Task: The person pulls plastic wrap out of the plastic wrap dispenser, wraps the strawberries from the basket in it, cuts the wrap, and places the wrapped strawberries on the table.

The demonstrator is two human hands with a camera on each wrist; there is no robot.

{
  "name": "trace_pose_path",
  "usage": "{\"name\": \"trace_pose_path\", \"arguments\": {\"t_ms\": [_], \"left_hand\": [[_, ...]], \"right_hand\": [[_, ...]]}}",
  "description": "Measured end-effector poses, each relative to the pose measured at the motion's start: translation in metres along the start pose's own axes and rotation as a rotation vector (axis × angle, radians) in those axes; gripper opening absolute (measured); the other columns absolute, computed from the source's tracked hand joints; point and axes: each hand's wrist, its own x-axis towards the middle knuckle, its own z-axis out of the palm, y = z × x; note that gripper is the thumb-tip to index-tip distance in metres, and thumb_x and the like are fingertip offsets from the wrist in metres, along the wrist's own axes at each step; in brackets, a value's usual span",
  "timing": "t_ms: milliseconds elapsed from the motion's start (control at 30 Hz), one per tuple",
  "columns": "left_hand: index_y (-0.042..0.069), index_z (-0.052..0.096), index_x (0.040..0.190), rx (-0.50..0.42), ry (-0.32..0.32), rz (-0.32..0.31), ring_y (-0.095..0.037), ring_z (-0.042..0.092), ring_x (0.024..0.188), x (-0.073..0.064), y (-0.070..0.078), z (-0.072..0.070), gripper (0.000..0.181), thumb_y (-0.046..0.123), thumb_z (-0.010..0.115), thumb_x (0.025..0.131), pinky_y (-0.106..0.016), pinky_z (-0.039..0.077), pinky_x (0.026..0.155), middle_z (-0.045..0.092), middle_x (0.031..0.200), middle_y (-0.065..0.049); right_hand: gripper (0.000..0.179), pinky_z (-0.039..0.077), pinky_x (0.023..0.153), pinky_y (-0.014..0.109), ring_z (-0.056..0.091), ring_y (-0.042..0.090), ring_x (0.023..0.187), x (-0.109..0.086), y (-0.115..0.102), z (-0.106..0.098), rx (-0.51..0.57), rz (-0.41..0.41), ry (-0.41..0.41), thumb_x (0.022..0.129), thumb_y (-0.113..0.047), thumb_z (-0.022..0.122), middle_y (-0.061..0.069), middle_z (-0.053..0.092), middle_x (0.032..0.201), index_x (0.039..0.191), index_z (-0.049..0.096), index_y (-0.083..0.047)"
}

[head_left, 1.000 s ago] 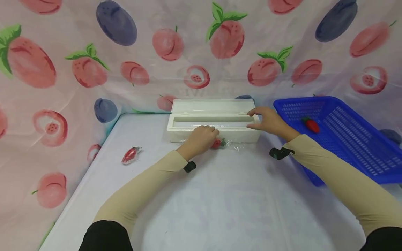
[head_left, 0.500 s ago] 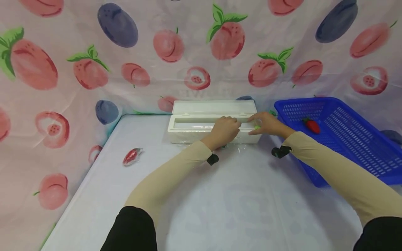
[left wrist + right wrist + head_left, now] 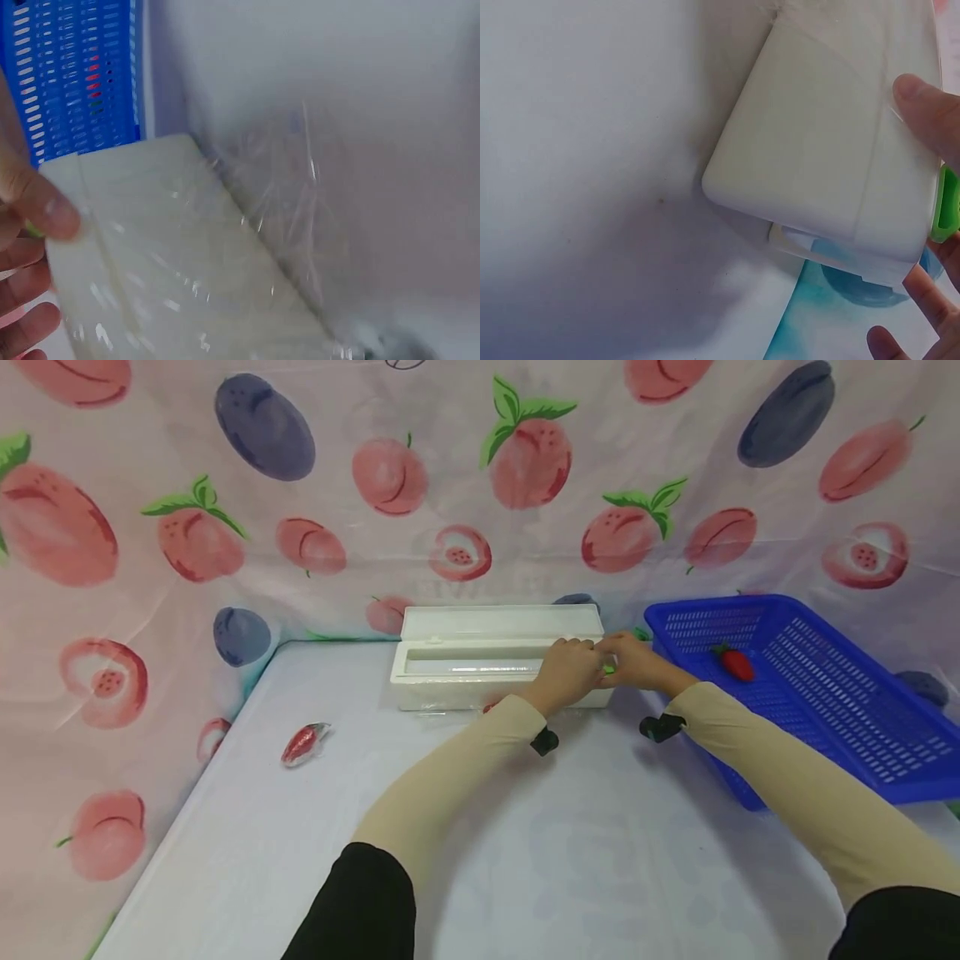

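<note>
A white cling film box (image 3: 431, 696) stands at the back of the table with its lid raised and a roll inside. My left hand (image 3: 564, 678) pinches the green slide cutter (image 3: 31, 229) at the box's right end, its thumb on the front edge. My right hand (image 3: 641, 662) holds that end, thumb (image 3: 924, 105) on the edge and other fingers behind it. Clear film (image 3: 307, 180) hangs down the front onto the table. A strawberry (image 3: 489, 707) lies before the box, mostly hidden by my left hand.
A film-wrapped strawberry (image 3: 303, 744) lies on the table at the left. To the right stands a blue plastic basket (image 3: 840, 693) with one strawberry (image 3: 737, 664) in it. A fruit-print sheet (image 3: 450, 485) hangs close behind the box.
My left hand has moved right, from above the strawberry to the right end of the box beside my right hand. My right hand has stayed at that end, its thumb and finger now closer together.
</note>
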Motion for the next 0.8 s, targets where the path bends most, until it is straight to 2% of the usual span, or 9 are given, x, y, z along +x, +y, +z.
{"name": "trace_pose_path", "arguments": {"t_ms": [133, 300, 533, 667, 800], "left_hand": [[0.026, 0.07, 0.104, -0.015, -0.026, -0.007, -0.01, 0.064, 0.089, 0.005, 0.004, 0.004, 0.023, 0.037, 0.05, 0.096, -0.026, 0.051, 0.078, 0.068, 0.103, 0.007], [0.027, 0.069, 0.107, -0.019, -0.016, -0.002, -0.01, 0.062, 0.089, 0.008, 0.005, 0.005, 0.022, 0.032, 0.05, 0.096, -0.025, 0.049, 0.078, 0.067, 0.11, 0.008], [0.021, 0.063, 0.117, 0.065, 0.005, 0.035, -0.013, 0.061, 0.099, 0.0, 0.0, 0.004, 0.025, 0.027, 0.057, 0.093, -0.028, 0.049, 0.084, 0.063, 0.115, 0.003], [0.021, 0.061, 0.12, 0.092, 0.015, 0.051, -0.013, 0.06, 0.102, -0.005, -0.003, 0.007, 0.027, 0.028, 0.054, 0.095, -0.028, 0.048, 0.087, 0.062, 0.118, 0.004], [0.021, 0.06, 0.12, 0.091, 0.018, 0.039, -0.013, 0.06, 0.102, -0.007, -0.004, 0.009, 0.026, 0.029, 0.052, 0.096, -0.028, 0.047, 0.087, 0.061, 0.118, 0.005]], "right_hand": [[0.048, 0.034, 0.101, 0.061, 0.039, 0.049, 0.122, -0.001, -0.001, 0.0, -0.001, -0.004, 0.002, 0.074, -0.007, 0.076, 0.026, 0.061, 0.116, 0.116, 0.059, 0.007], [0.048, 0.036, 0.099, 0.061, 0.039, 0.047, 0.122, -0.001, -0.002, 0.001, -0.051, 0.026, 0.013, 0.073, -0.01, 0.076, 0.025, 0.061, 0.116, 0.115, 0.059, 0.006], [0.043, 0.037, 0.097, 0.062, 0.044, 0.046, 0.119, -0.002, -0.009, 0.002, -0.174, 0.013, 0.009, 0.075, -0.019, 0.076, 0.018, 0.064, 0.111, 0.111, 0.061, 0.0], [0.041, 0.038, 0.095, 0.063, 0.047, 0.046, 0.117, -0.002, -0.012, 0.003, -0.233, -0.008, -0.005, 0.076, -0.022, 0.074, 0.016, 0.066, 0.111, 0.11, 0.063, -0.002], [0.04, 0.041, 0.092, 0.062, 0.051, 0.046, 0.112, -0.002, -0.013, 0.004, -0.276, -0.036, 0.009, 0.075, -0.023, 0.074, 0.014, 0.067, 0.107, 0.108, 0.064, -0.004]]}}
